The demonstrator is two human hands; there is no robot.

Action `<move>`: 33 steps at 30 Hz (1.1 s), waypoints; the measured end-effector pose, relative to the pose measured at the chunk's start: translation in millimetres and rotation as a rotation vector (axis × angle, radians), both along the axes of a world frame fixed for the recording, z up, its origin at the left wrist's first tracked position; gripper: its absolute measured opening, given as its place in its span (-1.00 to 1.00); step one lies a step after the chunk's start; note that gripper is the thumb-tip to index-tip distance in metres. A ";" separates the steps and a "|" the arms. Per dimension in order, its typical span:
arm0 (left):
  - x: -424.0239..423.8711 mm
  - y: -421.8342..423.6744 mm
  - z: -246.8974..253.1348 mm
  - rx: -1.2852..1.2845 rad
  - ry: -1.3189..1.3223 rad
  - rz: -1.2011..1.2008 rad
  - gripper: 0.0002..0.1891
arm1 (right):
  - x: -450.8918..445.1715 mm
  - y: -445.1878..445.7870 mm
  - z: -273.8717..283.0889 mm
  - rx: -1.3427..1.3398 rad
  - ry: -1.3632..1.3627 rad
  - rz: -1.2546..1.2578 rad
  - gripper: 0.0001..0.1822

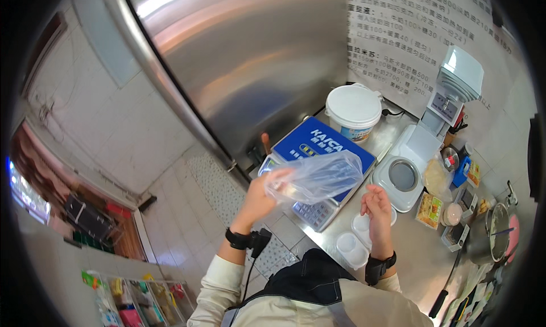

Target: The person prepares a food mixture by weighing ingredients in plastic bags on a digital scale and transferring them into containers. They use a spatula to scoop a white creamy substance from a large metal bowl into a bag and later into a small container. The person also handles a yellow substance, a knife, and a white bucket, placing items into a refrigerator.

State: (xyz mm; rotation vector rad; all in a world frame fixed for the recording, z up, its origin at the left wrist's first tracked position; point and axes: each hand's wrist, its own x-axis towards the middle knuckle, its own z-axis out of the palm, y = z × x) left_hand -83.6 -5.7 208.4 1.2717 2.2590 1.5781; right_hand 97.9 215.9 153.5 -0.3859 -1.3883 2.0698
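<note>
My left hand (261, 195) grips a clear plastic bag (328, 173) at its near end, and the thin film covers part of my fingers. The bag stretches to the right above a scale (286, 144) with a blue platform and a keypad (315, 212). Loosely curled, with nothing visible in it, my right hand (376, 205) hovers to the right of the bag. Below and partly behind that hand are small white plastic tubs (352, 249) on the steel counter (416, 250). The fingertips of my left hand are blurred by the film.
A lidded white bucket (354, 107) stands behind the scale. A white stand mixer (405, 156) is to the right. Farther right are packaged foods (428, 209), a metal pot (488, 237) and a black-handled tool (439, 303). A steel refrigerator (251, 58) rises behind.
</note>
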 end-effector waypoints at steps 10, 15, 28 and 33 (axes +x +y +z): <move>-117.0 154.9 -16.7 -0.601 0.040 -0.410 -0.51 | 8.1 25.5 -23.8 -0.224 -0.107 -0.165 -0.92; -148.2 124.5 -69.2 -0.597 0.086 -0.260 -0.24 | 50.9 24.1 -49.5 -0.107 -0.232 -0.497 -0.91; -123.2 -134.1 -97.6 0.083 -0.463 0.353 -0.77 | 12.5 -41.5 -42.5 0.107 -0.383 -0.481 -0.79; -113.8 -126.5 -98.8 0.084 -0.436 0.267 -0.78 | -32.1 -66.7 -21.4 0.416 -0.455 -0.267 -0.73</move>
